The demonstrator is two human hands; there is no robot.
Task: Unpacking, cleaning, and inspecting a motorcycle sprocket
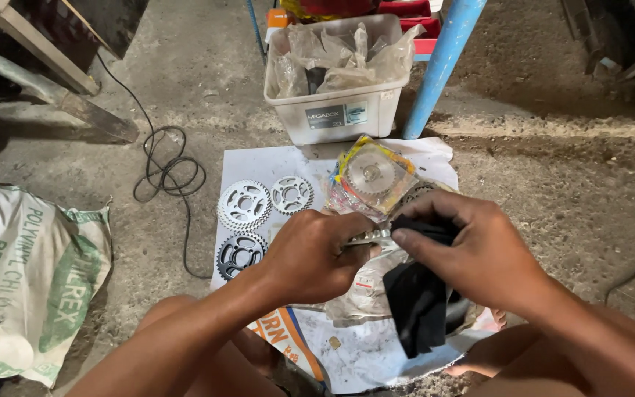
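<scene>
Both hands (pixel 398 250) grip metal part (pixel 367 239) lying crosswise

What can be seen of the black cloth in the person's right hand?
The black cloth looks like soft, matte fabric, crumpled and without visible print. Its upper part is bunched under the right hand, whose thumb presses it against a small shiny metal part held by the left hand. The rest hangs down loosely in folds above the white sheet on the floor.
</scene>
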